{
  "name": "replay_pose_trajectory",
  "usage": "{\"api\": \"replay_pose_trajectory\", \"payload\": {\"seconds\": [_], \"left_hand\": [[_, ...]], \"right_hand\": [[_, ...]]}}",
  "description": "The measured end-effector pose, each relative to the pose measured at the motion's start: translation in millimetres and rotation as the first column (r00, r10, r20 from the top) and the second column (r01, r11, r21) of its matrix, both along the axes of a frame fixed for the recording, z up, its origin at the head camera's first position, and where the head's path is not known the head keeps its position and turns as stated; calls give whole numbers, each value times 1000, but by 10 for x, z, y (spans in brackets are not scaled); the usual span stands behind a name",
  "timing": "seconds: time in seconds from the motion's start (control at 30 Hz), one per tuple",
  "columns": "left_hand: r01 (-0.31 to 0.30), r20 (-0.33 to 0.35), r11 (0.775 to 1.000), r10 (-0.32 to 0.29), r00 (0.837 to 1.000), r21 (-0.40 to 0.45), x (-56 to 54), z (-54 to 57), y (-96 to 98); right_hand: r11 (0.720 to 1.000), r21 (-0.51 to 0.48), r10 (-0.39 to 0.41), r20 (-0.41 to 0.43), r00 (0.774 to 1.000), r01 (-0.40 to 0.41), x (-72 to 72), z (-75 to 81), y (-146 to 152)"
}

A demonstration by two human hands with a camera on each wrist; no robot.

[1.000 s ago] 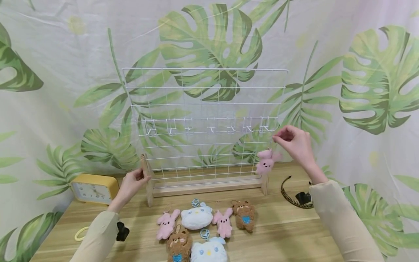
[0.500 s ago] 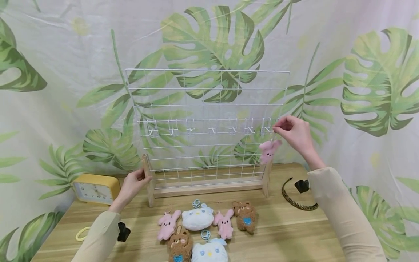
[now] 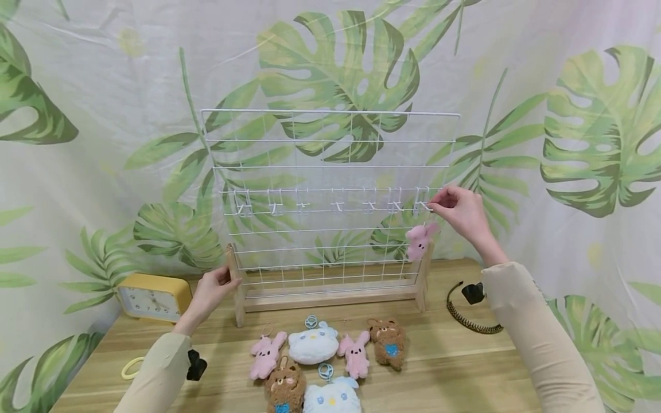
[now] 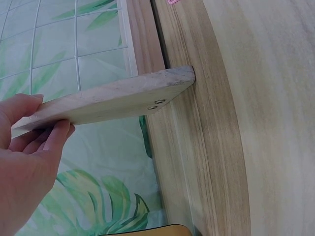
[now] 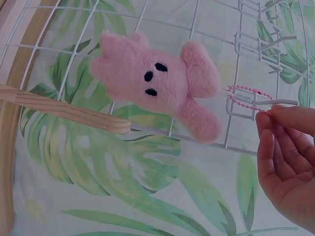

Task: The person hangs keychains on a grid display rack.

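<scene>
Your right hand (image 3: 463, 214) pinches the bead chain (image 5: 241, 103) of the hanging pink bunny (image 5: 157, 78) at the rightmost hook (image 5: 281, 102); your left hand (image 3: 213, 291) grips the wooden side post (image 4: 118, 96).

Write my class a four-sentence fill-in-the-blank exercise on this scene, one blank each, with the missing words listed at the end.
1. The right grip pinches the beaded chain of a plush toy whose colour is ____.
2. The left grip holds a side post made of ____.
3. From the wearer's viewpoint, the clock stands to the ____ of the grid rack.
4. The number of brown bears visible on the table is ____.

Missing words: pink; wood; left; two.
</scene>
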State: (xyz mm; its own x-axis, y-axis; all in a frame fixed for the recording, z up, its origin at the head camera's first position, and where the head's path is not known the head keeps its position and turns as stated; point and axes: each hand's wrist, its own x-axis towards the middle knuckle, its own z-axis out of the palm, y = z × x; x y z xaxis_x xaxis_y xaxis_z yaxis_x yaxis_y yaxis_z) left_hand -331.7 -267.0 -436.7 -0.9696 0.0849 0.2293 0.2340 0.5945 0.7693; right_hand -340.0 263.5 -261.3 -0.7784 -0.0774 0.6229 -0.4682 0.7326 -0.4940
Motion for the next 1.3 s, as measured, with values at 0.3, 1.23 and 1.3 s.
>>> {"api": "replay_pose_trajectory", "payload": {"seconds": [0.3,1.23,1.3], "left_hand": [[-7,0,1000,7,1000,-2,0,-4,-1],[-3,-3,1000,3,1000,7,-27,-12,0],[-2,-4,1000,2,1000,4,-21,-23,-3]], "right_hand": [[1000,-5,28,0,1000,-28,23,-48,30],[955,123,213,347,913,-270,332,-1640,-248],[944,149,222,377,899,-295,279,-1756,-305]]}}
